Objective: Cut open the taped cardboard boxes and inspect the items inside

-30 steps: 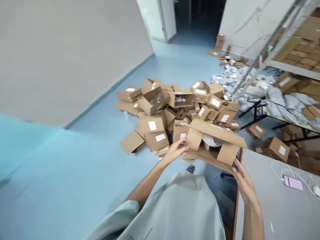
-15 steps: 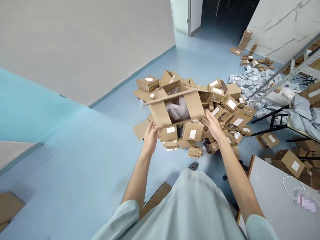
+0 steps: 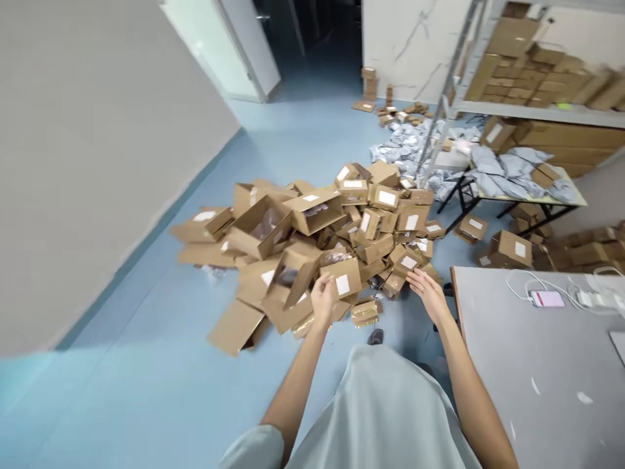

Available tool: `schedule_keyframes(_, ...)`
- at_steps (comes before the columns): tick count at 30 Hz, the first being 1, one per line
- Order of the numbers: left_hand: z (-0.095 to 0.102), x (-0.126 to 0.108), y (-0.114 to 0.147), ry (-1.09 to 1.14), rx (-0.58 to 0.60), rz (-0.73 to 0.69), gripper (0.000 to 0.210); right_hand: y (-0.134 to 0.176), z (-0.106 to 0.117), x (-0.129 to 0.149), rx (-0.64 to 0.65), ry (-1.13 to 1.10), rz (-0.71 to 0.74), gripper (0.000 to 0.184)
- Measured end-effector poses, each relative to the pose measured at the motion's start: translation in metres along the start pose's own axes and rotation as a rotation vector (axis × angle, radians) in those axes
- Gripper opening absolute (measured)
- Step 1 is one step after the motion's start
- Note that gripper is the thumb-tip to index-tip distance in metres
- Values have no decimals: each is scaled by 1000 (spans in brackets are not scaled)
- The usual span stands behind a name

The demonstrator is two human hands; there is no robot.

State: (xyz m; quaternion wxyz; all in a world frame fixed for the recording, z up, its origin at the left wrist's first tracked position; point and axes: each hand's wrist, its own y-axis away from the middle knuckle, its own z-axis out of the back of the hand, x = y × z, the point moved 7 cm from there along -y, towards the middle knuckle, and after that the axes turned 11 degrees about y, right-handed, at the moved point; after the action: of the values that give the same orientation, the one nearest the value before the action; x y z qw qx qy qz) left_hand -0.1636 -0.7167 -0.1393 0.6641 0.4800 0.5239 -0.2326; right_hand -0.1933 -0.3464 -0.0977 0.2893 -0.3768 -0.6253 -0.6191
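My left hand (image 3: 323, 297) is raised in front of the cardboard pile, its fingers loosely bent and nothing held in them. Just beyond it, an open cardboard box (image 3: 303, 266) lies tilted on the pile, with greyish wrapping inside. A closed box (image 3: 342, 277) with a white label sits right behind that hand. To the right, my right hand (image 3: 426, 294) is open, fingers stretched out and bare of any object. Nearest to it is a small labelled box (image 3: 406, 260). Another open box (image 3: 263, 225) with pale wrapping inside lies farther left on the heap.
A grey-topped table (image 3: 498, 339) stands at my right, bearing a phone (image 3: 547, 299) and white cables. Grey parcels (image 3: 508, 170) lie on a low table behind it. A metal shelf (image 3: 537, 112) holds cartons. Blue floor (image 3: 146, 404) stretches left to a grey wall (image 3: 97, 163).
The open box that was between my hands is released and rests on the pile. My hands are now apart from it. The view has turned right, showing more shelf and table.
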Motion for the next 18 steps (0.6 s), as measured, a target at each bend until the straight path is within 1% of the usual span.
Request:
schedule_keyframes(2,-57,16,8,-38,124,50,63,31,68,-20,-195,-53,-11,74)
schedule_keyframes(3,-88,23,14,-54,199,74,64,52,99,-30,-287,-77,-15,75)
schedule_keyframes(5,-153,34,34,-93,400,111,65,104,149,-51,-464,-134,-18,75)
schedule_keyframes(6,-185,40,47,-114,510,128,65,132,169,-61,-552,-177,-14,74)
schedule_keyframes(8,-248,51,77,-163,737,156,66,192,203,-80,-728,-285,9,71)
schedule_keyframes(10,-311,62,117,-199,931,173,65,252,232,-98,-915,-405,46,70)
schedule_keyframes(12,-368,73,168,-209,1087,189,65,313,260,-119,-1103,-510,92,69)
schedule_keyframes(14,-414,83,234,-205,1233,203,63,375,283,-143,-1276,-593,142,67)
schedule_keyframes(16,-445,90,307,-198,1388,206,61,431,300,-170,-1421,-656,182,65)
schedule_keyframes(18,-463,96,380,-195,1523,196,60,478,315,-195,-1530,-706,207,64)
